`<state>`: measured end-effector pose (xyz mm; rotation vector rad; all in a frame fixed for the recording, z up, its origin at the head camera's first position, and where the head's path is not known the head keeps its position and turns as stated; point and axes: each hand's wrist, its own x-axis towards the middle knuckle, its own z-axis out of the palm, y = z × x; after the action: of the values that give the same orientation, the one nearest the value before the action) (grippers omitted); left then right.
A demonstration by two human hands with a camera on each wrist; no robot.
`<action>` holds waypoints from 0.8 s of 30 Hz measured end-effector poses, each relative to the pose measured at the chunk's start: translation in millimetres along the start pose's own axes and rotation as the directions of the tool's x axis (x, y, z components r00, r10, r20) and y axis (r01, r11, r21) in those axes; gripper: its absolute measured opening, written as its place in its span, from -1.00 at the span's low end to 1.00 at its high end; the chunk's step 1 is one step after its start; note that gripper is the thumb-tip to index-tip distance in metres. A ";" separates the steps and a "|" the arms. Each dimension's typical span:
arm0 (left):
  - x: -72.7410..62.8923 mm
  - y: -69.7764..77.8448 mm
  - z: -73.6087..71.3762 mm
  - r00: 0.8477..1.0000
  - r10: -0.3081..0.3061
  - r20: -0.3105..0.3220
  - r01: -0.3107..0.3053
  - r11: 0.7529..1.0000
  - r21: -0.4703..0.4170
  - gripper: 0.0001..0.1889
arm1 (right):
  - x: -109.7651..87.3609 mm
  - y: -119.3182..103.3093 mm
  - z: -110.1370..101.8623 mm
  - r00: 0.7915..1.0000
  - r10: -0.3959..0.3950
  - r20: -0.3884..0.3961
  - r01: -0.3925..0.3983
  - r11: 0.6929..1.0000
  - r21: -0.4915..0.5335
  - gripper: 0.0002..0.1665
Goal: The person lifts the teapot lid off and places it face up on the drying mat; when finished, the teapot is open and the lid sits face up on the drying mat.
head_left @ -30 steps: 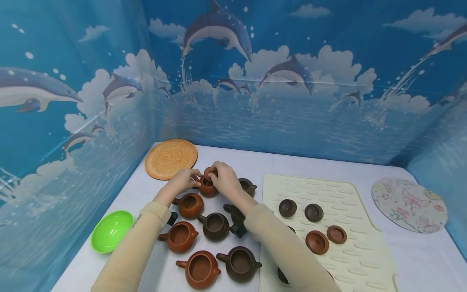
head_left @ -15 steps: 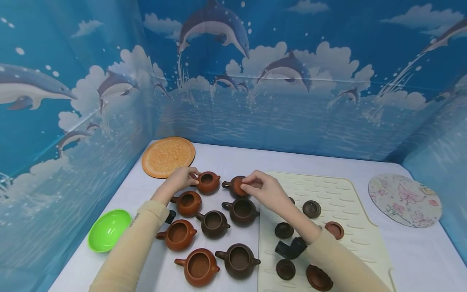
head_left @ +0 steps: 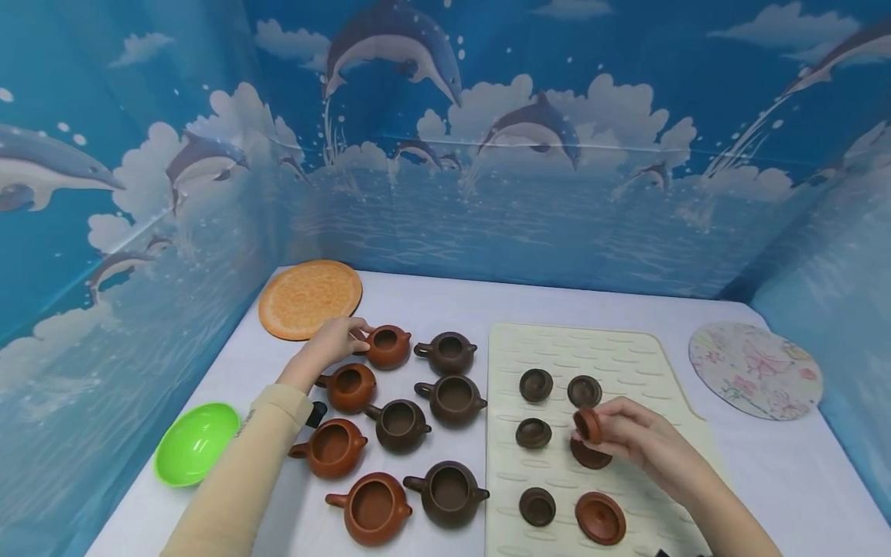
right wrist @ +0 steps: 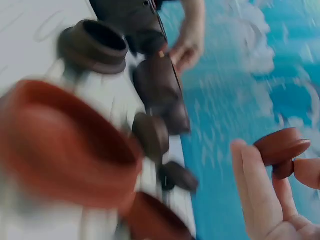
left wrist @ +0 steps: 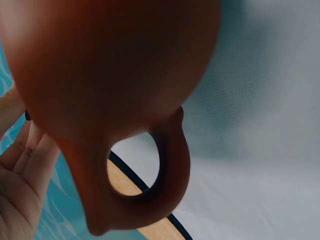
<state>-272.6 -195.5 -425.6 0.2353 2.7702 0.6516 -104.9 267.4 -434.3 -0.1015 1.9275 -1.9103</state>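
My left hand (head_left: 329, 343) pinches the handle of the farthest small reddish-brown clay teapot (head_left: 387, 346), which has no lid on. In the left wrist view a nearer reddish teapot (left wrist: 110, 65) fills the picture and hides part of the left hand (left wrist: 25, 175). Over the pale mat, my right hand (head_left: 643, 435) holds a small reddish lid (head_left: 588, 425) tilted on edge. The right wrist view shows this lid (right wrist: 282, 145) gripped by its knob between thumb and fingers. Below it on the mat lies another reddish lid (head_left: 590, 455), partly covered.
Several open reddish and dark brown teapots (head_left: 448, 493) stand in two columns. Dark lids (head_left: 536, 384) and a larger reddish lid (head_left: 600, 517) lie on the cream mat (head_left: 515, 340). Around them are a green bowl (head_left: 196, 442), a round orange board (head_left: 309, 300) and a flowered board (head_left: 756, 370).
My right hand has carried the reddish lid from above the far reddish teapot, past the dark teapot, rightward and nearer over the mat. My left hand has stayed at the teapot handle.
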 end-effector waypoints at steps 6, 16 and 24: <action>-1.9 -1.7 0.1 1.000 0.011 -0.008 -0.011 1.000 -0.002 -0.68 | -30.2 30.4 -39.4 0.982 0.011 0.187 -0.080 0.927 0.368 -0.55; -1.1 -0.4 0.5 1.000 0.007 0.007 -0.007 1.000 -0.016 -0.66 | -60.0 52.3 -65.2 0.945 0.320 0.070 -0.326 0.902 0.284 -0.35; -0.5 0.4 -1.1 1.000 0.011 0.010 -0.011 1.000 -0.020 -0.67 | -73.3 45.1 -60.3 0.918 0.396 -0.016 -0.391 0.898 -0.202 -0.40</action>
<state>-272.4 -195.7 -424.4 0.2492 2.7532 0.6783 -48.2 351.4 -462.3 0.1927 1.9425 -1.4421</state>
